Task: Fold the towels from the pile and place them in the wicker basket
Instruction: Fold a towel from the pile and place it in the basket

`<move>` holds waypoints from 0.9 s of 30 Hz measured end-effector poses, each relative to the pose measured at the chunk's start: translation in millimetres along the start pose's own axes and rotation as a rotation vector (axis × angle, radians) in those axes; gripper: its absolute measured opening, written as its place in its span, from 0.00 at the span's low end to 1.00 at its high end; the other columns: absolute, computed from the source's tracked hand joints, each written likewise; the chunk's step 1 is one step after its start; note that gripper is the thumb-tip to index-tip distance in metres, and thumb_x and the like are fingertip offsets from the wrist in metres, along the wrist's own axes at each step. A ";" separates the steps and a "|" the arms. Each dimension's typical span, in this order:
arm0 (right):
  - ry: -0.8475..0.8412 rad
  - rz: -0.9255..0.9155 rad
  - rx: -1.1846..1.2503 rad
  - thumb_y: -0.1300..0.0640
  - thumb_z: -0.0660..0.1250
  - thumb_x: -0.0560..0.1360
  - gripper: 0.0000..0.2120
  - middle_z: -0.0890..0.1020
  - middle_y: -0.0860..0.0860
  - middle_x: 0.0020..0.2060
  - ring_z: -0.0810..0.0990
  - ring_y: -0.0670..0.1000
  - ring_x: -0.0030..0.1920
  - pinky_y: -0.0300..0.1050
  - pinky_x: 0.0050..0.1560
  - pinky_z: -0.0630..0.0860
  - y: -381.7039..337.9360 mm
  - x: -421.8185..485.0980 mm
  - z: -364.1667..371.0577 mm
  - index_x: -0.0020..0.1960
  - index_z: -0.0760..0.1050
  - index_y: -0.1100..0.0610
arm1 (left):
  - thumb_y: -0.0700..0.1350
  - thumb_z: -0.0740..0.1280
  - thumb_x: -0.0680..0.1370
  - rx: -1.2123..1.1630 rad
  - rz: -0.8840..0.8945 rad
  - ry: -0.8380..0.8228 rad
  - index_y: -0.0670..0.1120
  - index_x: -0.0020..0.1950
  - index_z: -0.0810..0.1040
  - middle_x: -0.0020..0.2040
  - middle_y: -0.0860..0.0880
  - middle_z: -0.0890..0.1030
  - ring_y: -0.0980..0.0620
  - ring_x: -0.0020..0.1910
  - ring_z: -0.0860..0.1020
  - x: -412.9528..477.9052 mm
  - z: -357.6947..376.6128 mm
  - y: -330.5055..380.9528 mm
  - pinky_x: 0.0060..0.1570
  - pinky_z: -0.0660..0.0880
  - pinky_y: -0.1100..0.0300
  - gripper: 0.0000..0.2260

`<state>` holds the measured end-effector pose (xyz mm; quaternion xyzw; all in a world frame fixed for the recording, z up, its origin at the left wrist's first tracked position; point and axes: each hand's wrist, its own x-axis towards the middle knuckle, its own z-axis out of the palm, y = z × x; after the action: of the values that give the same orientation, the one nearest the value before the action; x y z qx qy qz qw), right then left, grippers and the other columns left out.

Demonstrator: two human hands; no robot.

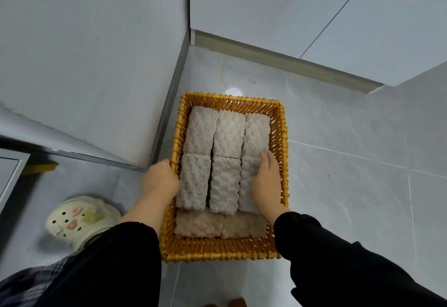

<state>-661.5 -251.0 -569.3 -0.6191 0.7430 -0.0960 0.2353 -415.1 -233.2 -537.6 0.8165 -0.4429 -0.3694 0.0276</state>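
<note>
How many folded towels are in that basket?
8 towels in the basket: two in the left column, two in the middle, two on the right, two across the near end. The right hand covers the right pair's seam; others may lie beneath.

views: one, worn on the person's head, wide-angle
position: above the floor (pixel 338 185), almost over the wicker basket (pixel 232 253)
facing: steeply down and a little forward, toward the floor's far corner, where the left wall (pixel 84 52) meets the far wall (pixel 266 4)
nearness: close; left sleeve (pixel 116 258) and right sleeve (pixel 326 246) enter from the bottom edge
framing: wicker basket in the middle, floor around it
</note>
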 end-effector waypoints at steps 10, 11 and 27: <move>-0.221 -0.486 -0.576 0.63 0.70 0.70 0.17 0.79 0.56 0.58 0.73 0.61 0.65 0.58 0.69 0.63 18.4 9.9 5.5 0.59 0.78 0.57 | 0.39 0.64 0.76 0.028 0.029 0.005 0.43 0.45 0.75 0.42 0.45 0.79 0.43 0.43 0.77 -0.4 0.0 0.5 0.42 0.76 0.53 0.02; -0.194 -0.510 -0.570 0.63 0.71 0.69 0.16 0.79 0.56 0.56 0.74 0.61 0.62 0.58 0.67 0.66 18.4 13.4 3.1 0.56 0.79 0.57 | 0.39 0.64 0.76 0.028 0.031 0.006 0.43 0.44 0.75 0.42 0.45 0.79 0.43 0.43 0.77 -0.4 0.1 0.7 0.41 0.76 0.53 0.02; -0.474 -0.475 -0.830 0.52 0.47 0.81 0.30 0.39 0.57 0.77 0.36 0.55 0.76 0.54 0.69 0.30 26.7 -16.1 5.0 0.77 0.37 0.60 | 0.39 0.64 0.76 0.006 0.014 -0.012 0.43 0.44 0.74 0.43 0.44 0.79 0.43 0.44 0.77 0.8 0.4 0.2 0.41 0.74 0.54 0.02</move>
<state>-680.5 -229.0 -581.5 -0.8161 0.4844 0.2976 0.1039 -415.2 -233.7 -538.3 0.8112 -0.4497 -0.3729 0.0249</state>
